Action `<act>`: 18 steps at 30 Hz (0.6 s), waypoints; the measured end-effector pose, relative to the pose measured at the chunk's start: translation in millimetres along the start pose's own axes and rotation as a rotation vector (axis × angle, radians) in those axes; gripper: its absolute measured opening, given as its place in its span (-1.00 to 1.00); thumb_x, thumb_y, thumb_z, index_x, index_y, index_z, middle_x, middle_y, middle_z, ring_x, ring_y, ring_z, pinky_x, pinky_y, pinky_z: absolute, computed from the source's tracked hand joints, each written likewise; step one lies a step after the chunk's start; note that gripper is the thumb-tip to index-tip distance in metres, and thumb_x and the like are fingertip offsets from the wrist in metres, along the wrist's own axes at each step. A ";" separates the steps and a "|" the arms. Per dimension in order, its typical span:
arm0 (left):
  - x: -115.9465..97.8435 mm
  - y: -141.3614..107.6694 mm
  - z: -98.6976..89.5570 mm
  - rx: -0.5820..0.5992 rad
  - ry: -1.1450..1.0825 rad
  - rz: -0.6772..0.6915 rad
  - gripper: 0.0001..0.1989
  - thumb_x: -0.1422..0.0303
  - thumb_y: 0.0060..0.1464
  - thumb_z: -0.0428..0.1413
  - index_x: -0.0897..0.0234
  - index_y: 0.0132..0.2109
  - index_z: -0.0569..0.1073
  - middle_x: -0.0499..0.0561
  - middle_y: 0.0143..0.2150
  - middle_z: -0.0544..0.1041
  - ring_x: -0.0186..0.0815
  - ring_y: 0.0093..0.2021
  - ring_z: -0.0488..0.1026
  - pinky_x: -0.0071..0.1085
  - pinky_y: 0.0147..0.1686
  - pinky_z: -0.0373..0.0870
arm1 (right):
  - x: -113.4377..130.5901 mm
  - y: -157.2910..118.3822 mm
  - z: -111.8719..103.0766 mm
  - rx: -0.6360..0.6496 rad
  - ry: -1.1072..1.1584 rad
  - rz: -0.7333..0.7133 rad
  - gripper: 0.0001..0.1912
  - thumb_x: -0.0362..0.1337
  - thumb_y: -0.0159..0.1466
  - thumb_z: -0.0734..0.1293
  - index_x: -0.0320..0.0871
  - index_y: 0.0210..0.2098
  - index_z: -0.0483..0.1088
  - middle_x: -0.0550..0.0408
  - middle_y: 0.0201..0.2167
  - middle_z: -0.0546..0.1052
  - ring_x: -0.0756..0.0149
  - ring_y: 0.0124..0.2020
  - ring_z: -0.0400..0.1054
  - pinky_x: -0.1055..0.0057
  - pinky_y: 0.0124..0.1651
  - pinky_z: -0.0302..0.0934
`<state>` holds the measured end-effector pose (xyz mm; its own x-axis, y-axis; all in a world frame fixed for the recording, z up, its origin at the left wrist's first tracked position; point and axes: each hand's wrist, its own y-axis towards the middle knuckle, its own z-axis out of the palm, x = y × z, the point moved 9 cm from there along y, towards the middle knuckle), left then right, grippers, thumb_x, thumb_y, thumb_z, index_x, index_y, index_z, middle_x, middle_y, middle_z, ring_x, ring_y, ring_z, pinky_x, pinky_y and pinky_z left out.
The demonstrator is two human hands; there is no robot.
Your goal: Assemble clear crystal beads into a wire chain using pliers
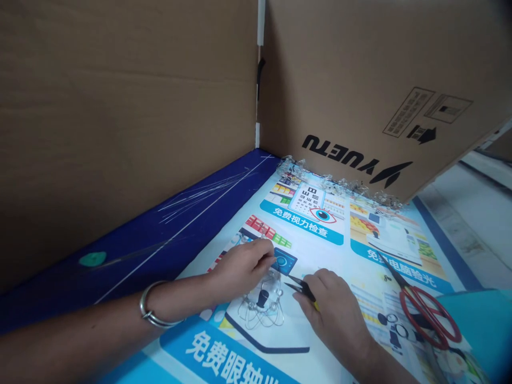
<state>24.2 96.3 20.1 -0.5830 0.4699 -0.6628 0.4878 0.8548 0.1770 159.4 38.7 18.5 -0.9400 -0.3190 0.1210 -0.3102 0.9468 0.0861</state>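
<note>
Tall brown cardboard walls [120, 106] are standing up along the back and left, and they are meeting in a corner. One wall is leaning out over the table and has black letters on it. A dark blue strip [140, 240] is running along the bottom of the left wall, with thin wires [200, 194] lying on it. A shiny picture mat [320, 229] is covering the table, and there is open room on it to the right of the hands, up to the red-handled scissors [430, 320]. The left hand [240, 266] is half closed, with its fingers curling down over a little wire piece with clear beads [262, 298]. That piece is lying on the mat, just below the fingers and between the two hands. The right hand [332, 309] is pinching black tweezers [302, 288], and their tips are pointing at the left fingers. The left fingers are hiding the top of the wire piece, so I cannot tell if they are gripping it. The thin wire loops are hard to see.
</note>
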 end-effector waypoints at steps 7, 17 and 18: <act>-8.4 3.6 -0.8 0.013 -0.159 0.076 -0.86 0.43 0.12 -0.08 0.31 -0.39 0.30 -0.10 -0.47 0.32 -0.42 -0.43 0.26 -0.51 -0.42 0.16 | 7.9 -2.3 -3.9 -0.056 -0.027 -0.117 -0.69 -0.18 0.23 0.20 -0.10 -0.05 0.29 0.04 -0.31 0.34 0.26 -0.25 0.16 0.34 -0.22 0.03; -20.6 2.4 7.2 0.052 -0.095 0.208 -0.87 0.42 0.13 -0.04 0.30 -0.36 0.35 -0.05 -0.42 0.36 -0.39 -0.37 0.28 -0.48 -0.36 0.18 | 24.3 -10.5 -5.5 -0.004 -0.367 -0.200 -0.64 -0.31 0.18 0.25 -0.21 -0.02 0.27 0.03 -0.37 0.40 0.19 -0.31 0.21 0.26 -0.31 0.00; -20.9 2.3 7.9 0.056 -0.079 0.212 -0.88 0.41 0.13 -0.04 0.30 -0.35 0.35 -0.05 -0.41 0.36 -0.39 -0.37 0.28 -0.47 -0.35 0.18 | 25.0 -11.2 -6.5 0.002 -0.389 -0.195 -0.63 -0.34 0.15 0.27 -0.22 -0.03 0.28 0.03 -0.38 0.40 0.19 -0.31 0.22 0.25 -0.31 0.00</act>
<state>42.6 86.7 28.6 -0.4121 0.6168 -0.6706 0.6301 0.7246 0.2792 140.3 19.8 27.0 -0.8472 -0.4523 -0.2788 -0.4873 0.8706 0.0682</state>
